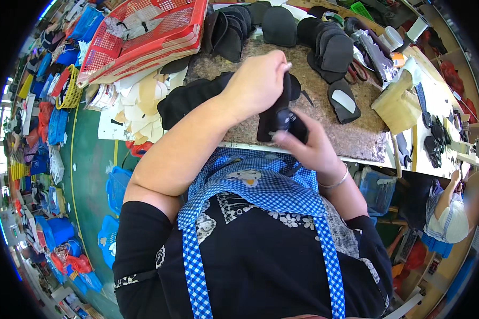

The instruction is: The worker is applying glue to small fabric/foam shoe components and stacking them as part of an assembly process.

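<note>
Left hand (258, 82) clamped over top of black cap piece (274, 119), fingers curled shut on it. Right hand (308, 146) gripped same piece from beneath, just under left.

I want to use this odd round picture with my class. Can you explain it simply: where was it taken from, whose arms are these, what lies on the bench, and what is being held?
The camera sits on a person's head and looks down, so its wide lens bends straight edges. The two bare arms are that person's own. The left hand and the right hand together hold a black fabric piece over the speckled workbench. On the bench lie stacks of black cap parts, a red plastic basket and cream-coloured cut shapes. At the far right, another person is working at a neighbouring table.
</note>
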### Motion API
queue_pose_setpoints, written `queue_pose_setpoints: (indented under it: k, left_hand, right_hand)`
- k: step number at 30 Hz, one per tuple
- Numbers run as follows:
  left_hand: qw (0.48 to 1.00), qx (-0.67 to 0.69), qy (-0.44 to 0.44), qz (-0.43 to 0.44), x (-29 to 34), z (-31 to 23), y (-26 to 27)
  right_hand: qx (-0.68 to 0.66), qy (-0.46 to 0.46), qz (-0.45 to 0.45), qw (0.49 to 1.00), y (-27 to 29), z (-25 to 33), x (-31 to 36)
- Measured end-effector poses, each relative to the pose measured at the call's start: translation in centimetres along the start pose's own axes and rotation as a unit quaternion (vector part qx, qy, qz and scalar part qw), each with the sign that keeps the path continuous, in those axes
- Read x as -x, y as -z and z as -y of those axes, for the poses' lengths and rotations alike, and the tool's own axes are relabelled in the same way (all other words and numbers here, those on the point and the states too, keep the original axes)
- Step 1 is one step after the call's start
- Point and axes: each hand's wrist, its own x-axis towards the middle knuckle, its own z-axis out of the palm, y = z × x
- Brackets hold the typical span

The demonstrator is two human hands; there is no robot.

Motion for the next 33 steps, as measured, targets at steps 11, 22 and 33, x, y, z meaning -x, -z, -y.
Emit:
queue_pose_setpoints:
  k: [11, 22, 33]
  left_hand:
    - [0.961, 0.264, 0.081, 0.003, 3.8, 2.0, -3.5]
    - [0.869, 0.484, 0.095, 0.043, 8.0, -0.2, -0.3]
    - [0.887, 0.434, 0.143, 0.071, 8.3, -0.3, -0.4]
  right_hand:
    - [-0.462, -0.033, 0.049, 0.885, 0.1, -2.6, 0.9]
    - [-0.270, 0.022, -0.124, 0.955, 0.7, -4.0, 2.1]
    - [-0.238, -0.014, -0.073, 0.969, 2.0, -2.6, 0.7]
